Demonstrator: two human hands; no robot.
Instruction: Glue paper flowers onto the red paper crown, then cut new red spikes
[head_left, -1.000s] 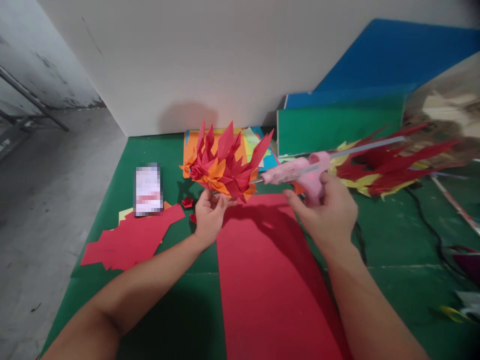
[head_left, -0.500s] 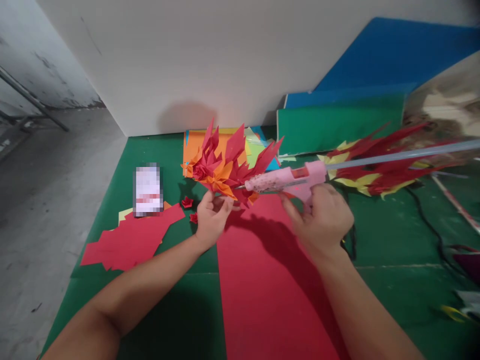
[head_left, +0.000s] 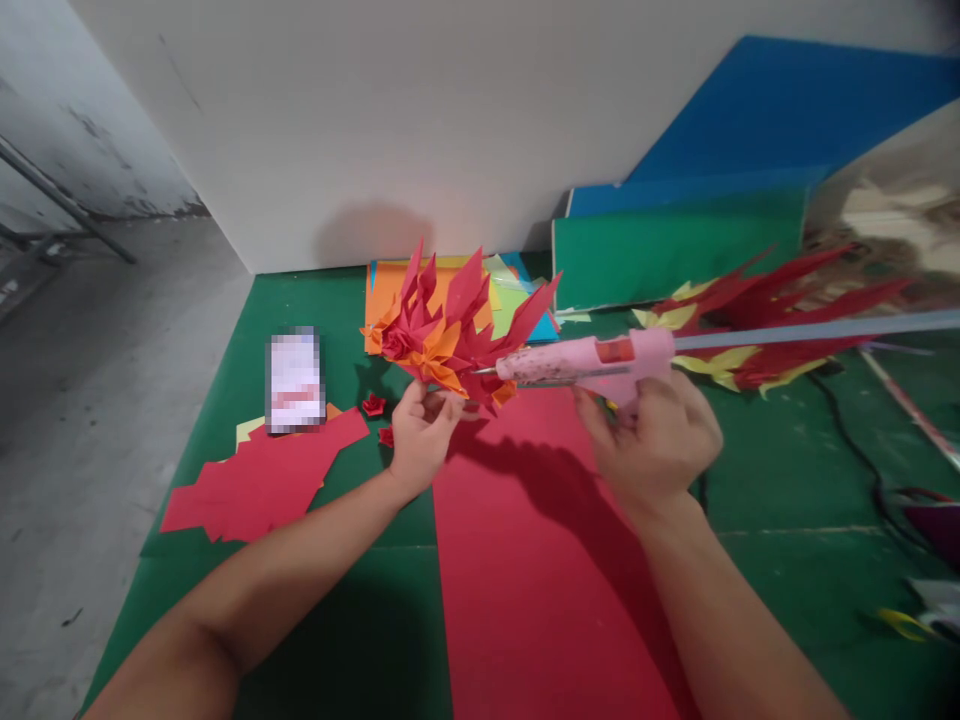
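Your left hand [head_left: 421, 445] pinches paper flower cluster [head_left: 437, 345], right hand [head_left: 656, 435] grips glue gun [head_left: 562, 362]; slip could jab nozzle [head_left: 487, 371] into fingers [head_left: 412, 398]

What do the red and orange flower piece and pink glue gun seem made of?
Red and orange folded flower piece: probably matte paper, from its crisp creases. Pink pistol-shaped glue gun: likely dull plastic, moulded-looking; its thin nozzle glints like metal.

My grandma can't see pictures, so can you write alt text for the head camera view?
A person's right hand points a pink glue gun at a red-and-orange folded-paper piece held in the left hand. Beneath them, a red sheet lies on a green table, with red cut paper to the left.
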